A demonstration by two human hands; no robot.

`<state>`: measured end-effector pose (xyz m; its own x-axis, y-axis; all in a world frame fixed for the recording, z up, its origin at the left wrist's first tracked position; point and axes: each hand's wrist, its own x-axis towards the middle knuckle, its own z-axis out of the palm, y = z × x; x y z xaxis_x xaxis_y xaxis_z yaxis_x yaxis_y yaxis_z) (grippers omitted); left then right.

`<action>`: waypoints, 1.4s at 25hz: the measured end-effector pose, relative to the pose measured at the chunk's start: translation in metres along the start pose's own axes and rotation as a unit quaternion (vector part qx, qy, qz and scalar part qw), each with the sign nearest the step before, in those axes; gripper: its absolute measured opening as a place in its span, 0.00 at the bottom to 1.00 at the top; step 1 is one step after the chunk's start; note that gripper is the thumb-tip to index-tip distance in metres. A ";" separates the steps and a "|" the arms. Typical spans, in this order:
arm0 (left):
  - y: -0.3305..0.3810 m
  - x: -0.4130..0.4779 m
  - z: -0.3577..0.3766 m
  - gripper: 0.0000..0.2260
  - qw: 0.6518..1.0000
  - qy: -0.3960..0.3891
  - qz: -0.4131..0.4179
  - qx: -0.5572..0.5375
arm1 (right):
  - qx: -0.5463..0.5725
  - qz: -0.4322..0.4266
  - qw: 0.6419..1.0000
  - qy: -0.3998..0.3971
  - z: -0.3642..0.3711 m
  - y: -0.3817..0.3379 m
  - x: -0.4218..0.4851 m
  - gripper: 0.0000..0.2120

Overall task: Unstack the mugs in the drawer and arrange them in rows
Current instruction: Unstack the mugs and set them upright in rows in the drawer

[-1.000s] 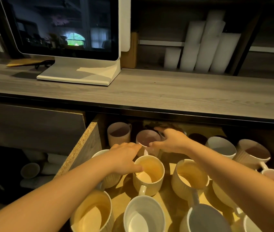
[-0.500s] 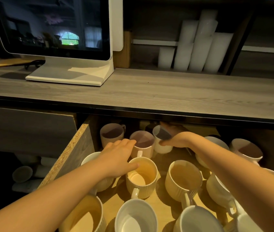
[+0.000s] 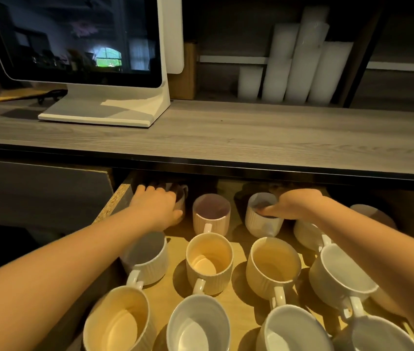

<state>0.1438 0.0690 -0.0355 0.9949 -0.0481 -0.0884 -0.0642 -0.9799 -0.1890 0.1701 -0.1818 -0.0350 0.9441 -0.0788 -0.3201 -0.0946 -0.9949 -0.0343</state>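
1. The left hand (image 3: pixel 159 207) lies over a mug (image 3: pixel 181 198) in the far left corner of the drawer (image 3: pixel 111 203); its fingers (image 3: pixel 150 190) curl over the rim and hide most of the mug, clasping it from above.
2. The right hand (image 3: pixel 293 205) holds a ribbed mug (image 3: pixel 261 220) in the far row: the thumb dips inside the rim and the other fingers wrap the far side, which is hidden.
3. Between the two hands a pinkish mug (image 3: pixel 211 214) stands upright, handle toward the near side, apart from both hands.
4. Just right of the ribbed mug, under the right wrist, another mug (image 3: pixel 305 233) shows only in part.
5. The middle row holds four upright mugs: a grey-lit one (image 3: pixel 147 257) under the left forearm, two cream ones (image 3: pixel 209 262) (image 3: pixel 273 264), and a wider white one (image 3: pixel 340 272).
6. The near row holds a cream mug (image 3: pixel 117 323) and three white mugs (image 3: pixel 197 325) (image 3: pixel 294 330) (image 3: pixel 383 335), all cut off by the frame's edge.
7. Above the drawer runs a grey wood worktop (image 3: pixel 251 133), carrying a monitor (image 3: pixel 79 39) on a white stand at the left.
8. On the shelf behind, at the right, stand stacks of white cups (image 3: pixel 294 64).
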 end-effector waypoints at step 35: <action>-0.018 0.020 -0.013 0.25 0.985 -0.148 0.078 -0.029 | 0.023 -0.102 0.994 0.036 0.007 0.005 -0.003 0.26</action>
<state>0.1662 0.0833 -0.0207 0.9066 -0.1496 -0.3946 -0.2023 -0.9747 -0.0952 0.1641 -0.1864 -0.0408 0.9650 0.1183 -0.2341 0.0880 -0.9868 -0.1358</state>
